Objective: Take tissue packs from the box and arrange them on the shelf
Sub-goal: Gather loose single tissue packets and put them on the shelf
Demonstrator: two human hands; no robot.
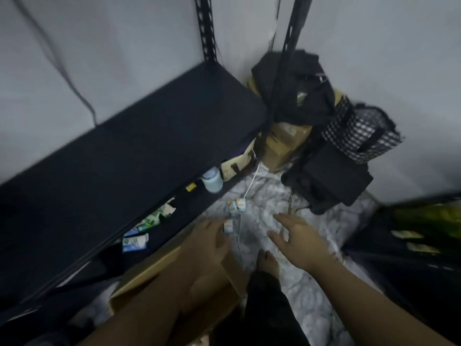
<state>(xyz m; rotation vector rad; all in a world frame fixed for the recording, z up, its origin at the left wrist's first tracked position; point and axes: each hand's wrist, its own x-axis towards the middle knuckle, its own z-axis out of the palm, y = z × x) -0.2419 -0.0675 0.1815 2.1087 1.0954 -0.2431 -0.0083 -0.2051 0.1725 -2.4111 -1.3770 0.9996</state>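
Observation:
A black metal shelf [139,146] runs along the left wall; its top board is bare. On a lower board lie several tissue packs [136,242], white, blue and green. An open cardboard box [154,268] stands on the floor below my arms. Two small tissue packs [235,207] lie on the marbled floor, and a third pack [228,226] sits right at the fingertips of my left hand [209,239]. My right hand [296,236] hovers over the floor with fingers spread and holds nothing. Whether my left hand touches the pack is unclear in the blur.
A pale blue jar [212,182] stands on the lower shelf. Cardboard boxes [282,143], black bags [324,176] and a checked bag [361,131] fill the corner. A white cable [252,181] trails across the floor. My bare foot [268,263] stands beside the box. A dark bin [411,236] is at right.

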